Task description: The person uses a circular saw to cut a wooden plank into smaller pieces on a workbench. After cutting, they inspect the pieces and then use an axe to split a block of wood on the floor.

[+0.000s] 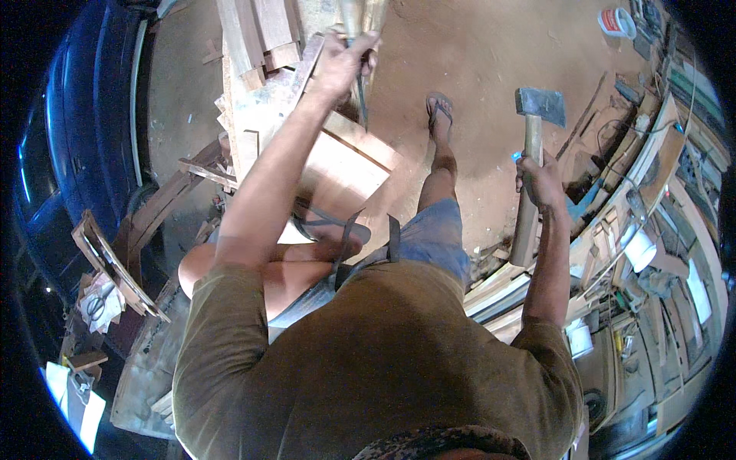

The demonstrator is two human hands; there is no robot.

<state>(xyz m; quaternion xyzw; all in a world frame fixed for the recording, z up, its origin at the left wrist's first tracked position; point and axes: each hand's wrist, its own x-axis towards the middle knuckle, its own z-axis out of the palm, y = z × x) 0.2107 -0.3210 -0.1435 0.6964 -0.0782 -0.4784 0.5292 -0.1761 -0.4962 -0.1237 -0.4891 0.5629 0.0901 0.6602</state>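
My left hand [345,65] reaches far forward over the work surface, its fingers closed round what looks like a chisel. The slim dark blade [363,107] points down toward the edge of a pale board [341,172]; whether the two touch I cannot tell. A blurred pale piece shows just beyond the fist. On the right, my right hand [543,180] grips the thick wooden handle of a hammer [532,138]. Its dark metal head [541,106] points away from me, held above the floor.
Pale planks [257,31] lie stacked at the far left of the work surface. Heaped timber strips [613,253] line my right side. A white bucket [617,23] stands at the far right. A blue vehicle [92,100] is on the left. My legs flank the board.
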